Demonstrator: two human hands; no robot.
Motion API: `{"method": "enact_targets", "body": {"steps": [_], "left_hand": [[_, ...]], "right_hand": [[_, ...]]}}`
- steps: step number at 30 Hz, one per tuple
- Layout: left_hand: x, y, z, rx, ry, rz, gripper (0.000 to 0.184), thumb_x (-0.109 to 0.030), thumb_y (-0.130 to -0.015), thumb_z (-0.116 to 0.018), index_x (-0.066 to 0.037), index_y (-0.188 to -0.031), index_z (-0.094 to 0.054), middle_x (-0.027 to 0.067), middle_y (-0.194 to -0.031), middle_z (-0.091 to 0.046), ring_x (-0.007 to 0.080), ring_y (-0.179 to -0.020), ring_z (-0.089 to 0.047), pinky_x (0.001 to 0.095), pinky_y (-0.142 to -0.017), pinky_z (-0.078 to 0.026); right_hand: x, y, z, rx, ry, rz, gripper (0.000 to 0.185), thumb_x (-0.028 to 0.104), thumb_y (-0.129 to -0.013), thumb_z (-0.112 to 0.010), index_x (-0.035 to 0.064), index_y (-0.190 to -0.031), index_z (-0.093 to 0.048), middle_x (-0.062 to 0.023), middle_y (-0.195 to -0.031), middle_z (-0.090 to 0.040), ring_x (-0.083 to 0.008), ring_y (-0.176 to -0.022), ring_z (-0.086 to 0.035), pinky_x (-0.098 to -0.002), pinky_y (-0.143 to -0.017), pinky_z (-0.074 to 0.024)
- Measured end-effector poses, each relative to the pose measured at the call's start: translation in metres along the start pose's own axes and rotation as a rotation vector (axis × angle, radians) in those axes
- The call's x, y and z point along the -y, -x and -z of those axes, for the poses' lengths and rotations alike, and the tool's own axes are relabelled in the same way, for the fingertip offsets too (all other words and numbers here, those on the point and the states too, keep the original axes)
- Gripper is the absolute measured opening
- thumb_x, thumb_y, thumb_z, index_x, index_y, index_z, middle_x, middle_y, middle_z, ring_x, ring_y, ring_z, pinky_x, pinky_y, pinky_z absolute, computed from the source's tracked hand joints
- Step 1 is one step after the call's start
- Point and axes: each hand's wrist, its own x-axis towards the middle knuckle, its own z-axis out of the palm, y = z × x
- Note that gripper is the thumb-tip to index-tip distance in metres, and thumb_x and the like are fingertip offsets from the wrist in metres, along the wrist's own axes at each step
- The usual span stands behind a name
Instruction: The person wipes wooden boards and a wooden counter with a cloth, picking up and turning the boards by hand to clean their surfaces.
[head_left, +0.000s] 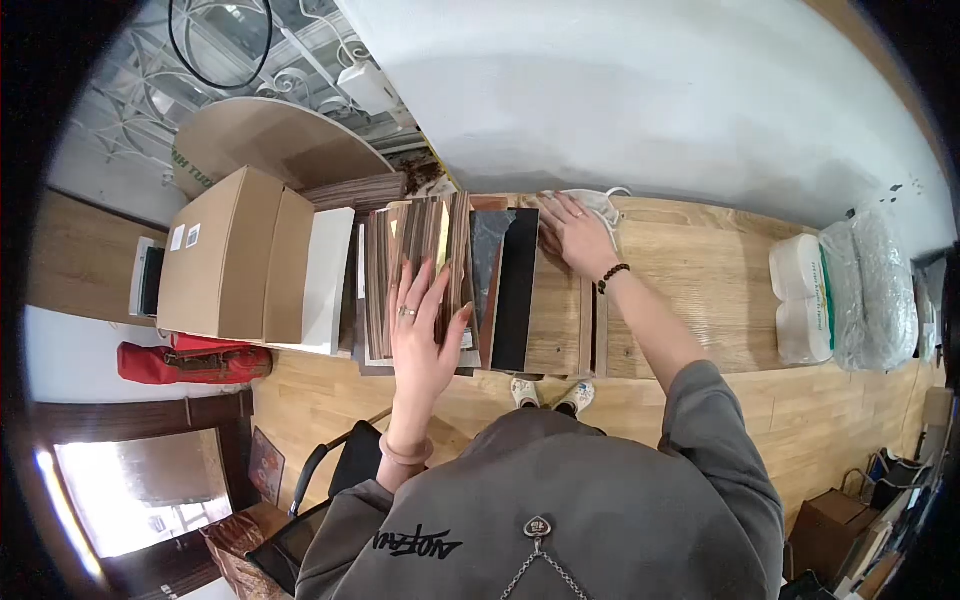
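Note:
My left hand (425,335) lies with fingers spread on a stack of brown striped, wood-look boards (430,225). Just right of that stack are a dark grey sheet (487,240) and a black panel (516,300), overlapping one another. My right hand (578,238) rests near the black panel's far right edge, its fingers stretched out towards the back of the wooden table (690,290). Whether its fingertips touch the panel I cannot tell. Behind this hand, against the wall, sits a white strapped item (600,204), partly hidden by the hand.
Left of the boards stand a white panel (328,280) and a cardboard box (230,260). White paper rolls (800,300) and bubble-wrapped bundles (870,290) sit at the table's right end. A black chair (355,460) and a red bag (190,360) are at the lower left.

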Motion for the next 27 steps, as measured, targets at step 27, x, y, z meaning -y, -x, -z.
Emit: {"method": "enact_targets", "body": {"steps": [27], "left_hand": [[0.012,0.003,0.001,0.021,-0.074,-0.043,0.047,-0.023,-0.084,-0.065,-0.005,-0.127,-0.054,0.0171,-0.138,-0.046,0.0373,-0.132,-0.037,0.0485,-0.109,-0.029]], "right_hand": [[0.052,0.022,0.01,0.07,0.109,-0.178,0.05,0.007,-0.081,-0.056,0.007,-0.131,-0.051,-0.0104,-0.142,-0.044,-0.0282,-0.131,-0.04,-0.0401,-0.11,-0.031]]}}
